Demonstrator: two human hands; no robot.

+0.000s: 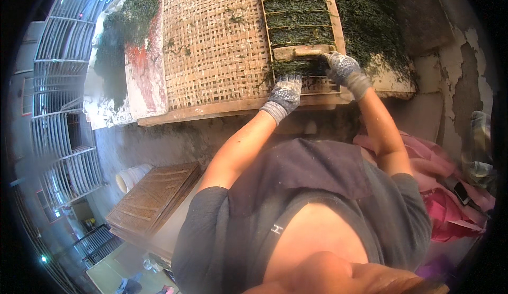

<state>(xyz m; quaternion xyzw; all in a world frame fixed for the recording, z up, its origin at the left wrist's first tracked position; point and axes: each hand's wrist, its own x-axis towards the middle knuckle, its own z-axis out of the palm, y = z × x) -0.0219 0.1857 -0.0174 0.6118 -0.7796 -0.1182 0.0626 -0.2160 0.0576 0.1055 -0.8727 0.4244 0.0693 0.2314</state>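
Both my hands wear grey knit gloves with pale smears. My left hand (287, 90) reaches to the near end of a narrow wooden frame (333, 16), its fingers stretched out over dark green strands (293, 8). Thin crosspieces divide the strands inside the frame. Across its near part lies a short, pale wooden bar (304, 51). My right hand (344, 67) is closed at the bar's right end; its fingertips are partly hidden. The frame rests beside a woven bamboo mat (211, 40) dotted with green scraps.
More green strands lie heaped right (368, 19) and far left (114, 56). A wooden edge (211, 111) borders the mat in front of me. Stacked brown panels (153, 196) lean lower left, near a white roll (132, 177). Pink cloth (428, 161) lies at right beside a peeling wall (468, 77).
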